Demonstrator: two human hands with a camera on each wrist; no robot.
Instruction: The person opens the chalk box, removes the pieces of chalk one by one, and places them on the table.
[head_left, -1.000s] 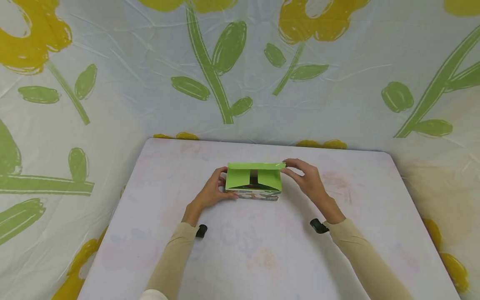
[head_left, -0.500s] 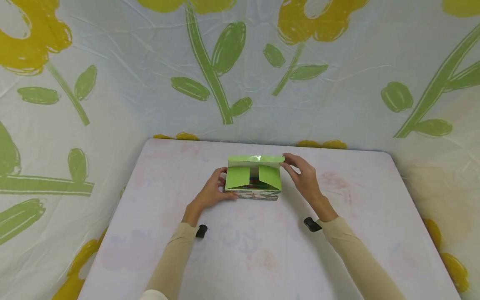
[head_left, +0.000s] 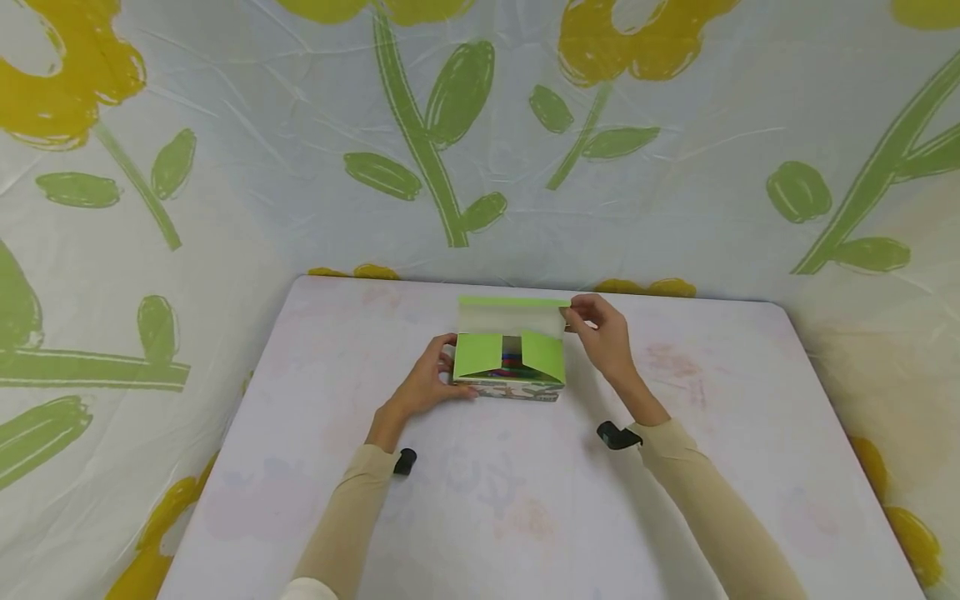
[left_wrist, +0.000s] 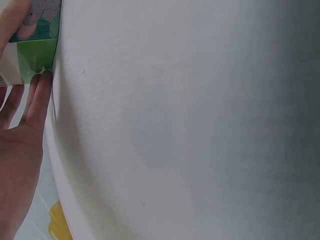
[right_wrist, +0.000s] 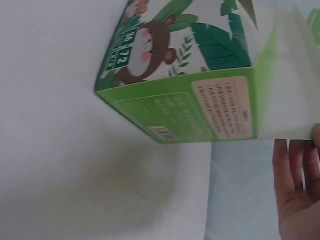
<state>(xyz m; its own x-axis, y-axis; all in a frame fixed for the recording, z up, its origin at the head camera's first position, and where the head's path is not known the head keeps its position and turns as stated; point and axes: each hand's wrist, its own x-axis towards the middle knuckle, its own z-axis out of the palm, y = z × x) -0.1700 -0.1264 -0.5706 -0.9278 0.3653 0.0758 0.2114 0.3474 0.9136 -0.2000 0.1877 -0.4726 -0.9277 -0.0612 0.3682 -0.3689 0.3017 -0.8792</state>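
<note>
A small green cardboard box (head_left: 517,390) with printed animals and leaves stands on the table. Its lid (head_left: 510,318) is raised at the back, white underside showing. Two green inner flaps (head_left: 477,353) slope over the opening, and red, blue and dark contents (head_left: 512,363) show in the gap between them. My left hand (head_left: 422,385) grips the box's left end, thumb along the front. With thumb and fingers my right hand (head_left: 606,333) pinches the lid's right edge. In the right wrist view, the box's end panel (right_wrist: 175,112) carries a label and barcode.
The white table (head_left: 480,500) has faint printed patterns and rounded far corners. Behind it and at both sides hangs a cloth (head_left: 675,192) with yellow flowers and green leaves. Black wrist cameras (head_left: 619,435) stick out from the sleeves.
My right hand has lifted the lid up and back, away from the flaps, so the contents show more. My left hand and the box have stayed in place.
</note>
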